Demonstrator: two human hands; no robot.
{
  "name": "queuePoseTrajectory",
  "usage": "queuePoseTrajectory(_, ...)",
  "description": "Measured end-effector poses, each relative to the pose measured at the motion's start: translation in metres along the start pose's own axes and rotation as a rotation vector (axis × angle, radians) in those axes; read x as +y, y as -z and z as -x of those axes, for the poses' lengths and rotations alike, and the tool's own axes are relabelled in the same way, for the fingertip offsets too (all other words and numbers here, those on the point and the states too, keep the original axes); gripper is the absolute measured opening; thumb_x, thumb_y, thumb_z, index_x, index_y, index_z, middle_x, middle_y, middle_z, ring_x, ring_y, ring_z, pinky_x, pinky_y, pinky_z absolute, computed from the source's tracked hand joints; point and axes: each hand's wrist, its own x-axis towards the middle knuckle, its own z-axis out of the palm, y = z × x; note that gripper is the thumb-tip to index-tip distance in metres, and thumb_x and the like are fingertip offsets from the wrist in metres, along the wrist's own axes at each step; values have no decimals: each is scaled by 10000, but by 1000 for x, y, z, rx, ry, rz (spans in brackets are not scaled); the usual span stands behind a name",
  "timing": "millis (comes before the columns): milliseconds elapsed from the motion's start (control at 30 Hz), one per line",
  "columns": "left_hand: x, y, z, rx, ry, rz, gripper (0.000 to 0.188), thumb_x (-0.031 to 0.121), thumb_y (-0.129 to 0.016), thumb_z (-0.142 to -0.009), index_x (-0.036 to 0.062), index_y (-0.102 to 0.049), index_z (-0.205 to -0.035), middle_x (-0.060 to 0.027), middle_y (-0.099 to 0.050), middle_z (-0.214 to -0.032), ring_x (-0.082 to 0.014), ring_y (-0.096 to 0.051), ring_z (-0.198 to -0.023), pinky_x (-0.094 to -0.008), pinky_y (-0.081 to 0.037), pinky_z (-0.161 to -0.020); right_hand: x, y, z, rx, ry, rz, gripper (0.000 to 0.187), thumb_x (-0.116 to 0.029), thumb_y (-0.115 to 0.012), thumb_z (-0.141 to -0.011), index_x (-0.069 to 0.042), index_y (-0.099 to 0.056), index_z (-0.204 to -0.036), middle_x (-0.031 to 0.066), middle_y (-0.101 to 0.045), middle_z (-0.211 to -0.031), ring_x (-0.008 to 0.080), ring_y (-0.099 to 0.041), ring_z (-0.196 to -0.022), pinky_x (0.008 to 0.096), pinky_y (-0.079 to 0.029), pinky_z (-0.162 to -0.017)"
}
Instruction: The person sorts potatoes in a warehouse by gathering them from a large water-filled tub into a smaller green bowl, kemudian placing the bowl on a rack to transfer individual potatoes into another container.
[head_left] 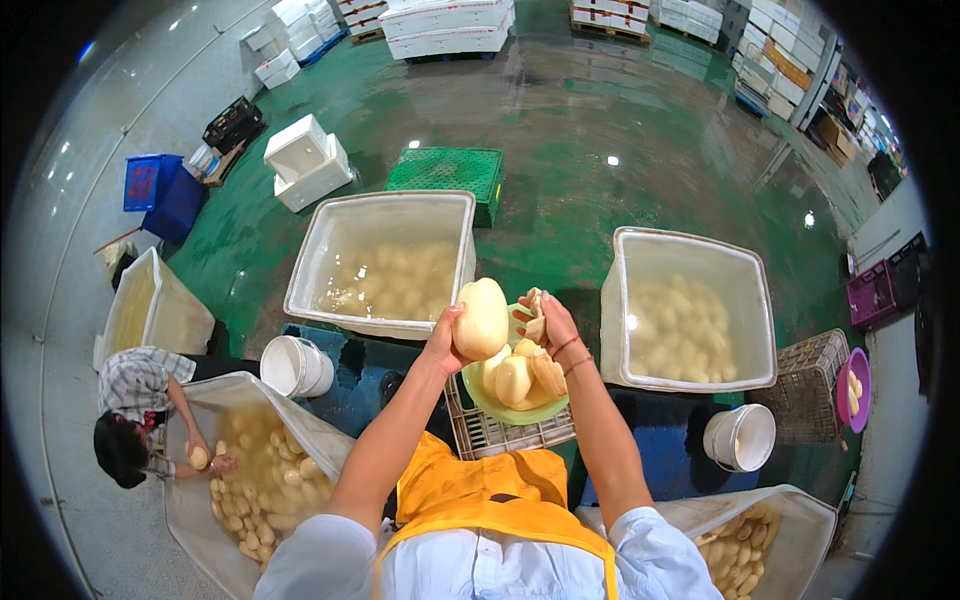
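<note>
the left hand is gripping a big peeled potato above the left side of a green bowl; the right hand is pinching a pale piece close beside it. the bowl is holding more potatoes and sitting on a crate, with white tubs standing farther out.

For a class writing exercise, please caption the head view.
Left hand holds a pale tuber; right hand holds pale pieces by a green bowl, two white tubs beyond.

At centre, your left hand holds a pale potato. Your right hand grips a piece by a green bowl.
</note>
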Motion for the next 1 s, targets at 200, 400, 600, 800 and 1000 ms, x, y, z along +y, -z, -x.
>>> queuePoseTrajectory(200,-19,9,-16,108,-44,183,560,493,-524,-763,111,-462,-1168,-79,-533,-1118,-257,-523,-1010,-441,-390,-908,48,-50,33,15,834,707,291,-221,-394,-900,-48,-485,-1117,100,-503,-1143,212,-484,-1029,296,-379,-874)
queuePoseTrajectory(400,-31,-15,-12,102,110,371,574,433,-594,-705,176,-433,-1192,-82,-449,-1209,-278,-451,-1086,-484,-348,-926,39,-22,-9,226,700,506,246,-200,-392,-895,11,-516,-912,125,-593,-822,224,-586,-750,313,-462,-737)
queuePoseTrajectory(600,-17,-7,-12,233,-48,401,618,416,-625,-695,174,-397,-1216,-94,-423,-1233,-295,-429,-1110,-497,-345,-923,29,-31,13,123,423,-133,256,-219,-353,-922,-23,-494,-1006,97,-543,-1018,183,-529,-936,328,-437,-839)
queuePoseTrajectory(800,-22,-16,-23,253,-152,324,535,404,-609,-743,61,-473,-1130,-77,-548,-1078,-234,-534,-982,-364,-433,-869,47,-68,25,275,1032,814,347,-187,-461,-843,-42,-454,-1158,207,-420,-1195,352,-403,-1098,370,-317,-942)
queuePoseTrajectory(1000,-21,-21,-29,403,-247,327,515,361,-656,-724,80,-469,-1114,-78,-550,-1052,-220,-549,-935,-353,-466,-811,46,-77,3,411,874,628,261,-196,-421,-864,-11,-503,-1029,164,-517,-1021,290,-499,-930,350,-397,-824)
